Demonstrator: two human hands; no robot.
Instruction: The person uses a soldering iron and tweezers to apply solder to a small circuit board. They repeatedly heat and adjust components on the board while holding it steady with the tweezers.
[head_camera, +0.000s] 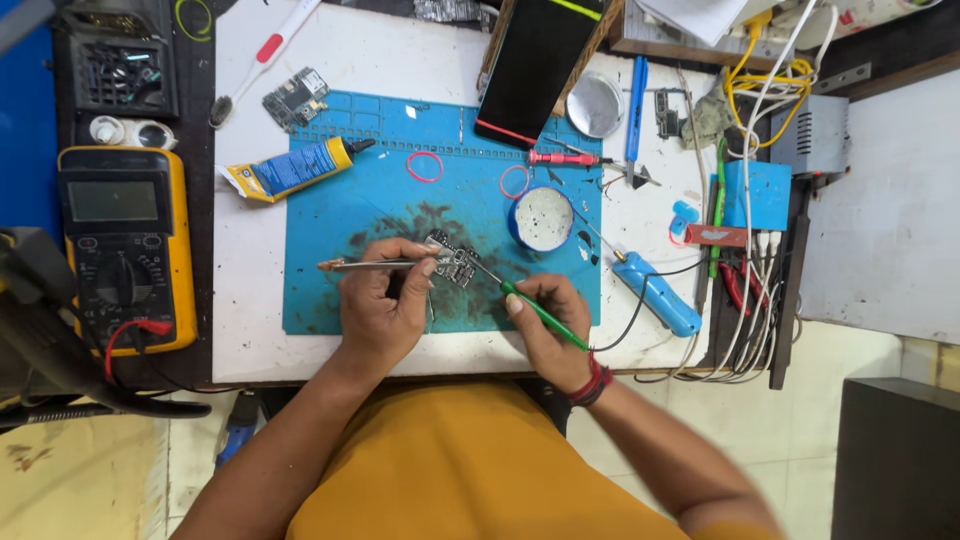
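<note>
We hold the left hand (383, 305) closed around a pair of metal tweezers (375, 265), whose long axis runs nearly level across the blue work mat (330, 215), tail toward the mat's left edge and tips meeting the small circuit board (455, 262). We hold the right hand (545, 325) closed, pen-fashion, around a green-handled soldering iron (540, 313); its axis runs diagonally, from the cord end near the mat's lower right corner up and left to the tip, which appears to touch the board's right side. The board lies just above and between both hands, near the centre of the mat's lower half, on a dark stained patch; the left fingertips are closer to it, while the right hand reaches it only through the iron's shaft. Beyond the board, a round blue tin (541, 217) sits up and to the right, with two red rubber bands (424, 167) above it on the mat. A tube of adhesive (292, 168) lies across the mat's upper left edge, a second board (296, 98) beyond it. A red-handled screwdriver (565, 158) lies near the mat's upper right corner. A blue handheld tool (658, 293) rests on the white table (245, 300) off the mat's right edge, and a yellow multimeter (125, 245) stands off the table's left edge.
</note>
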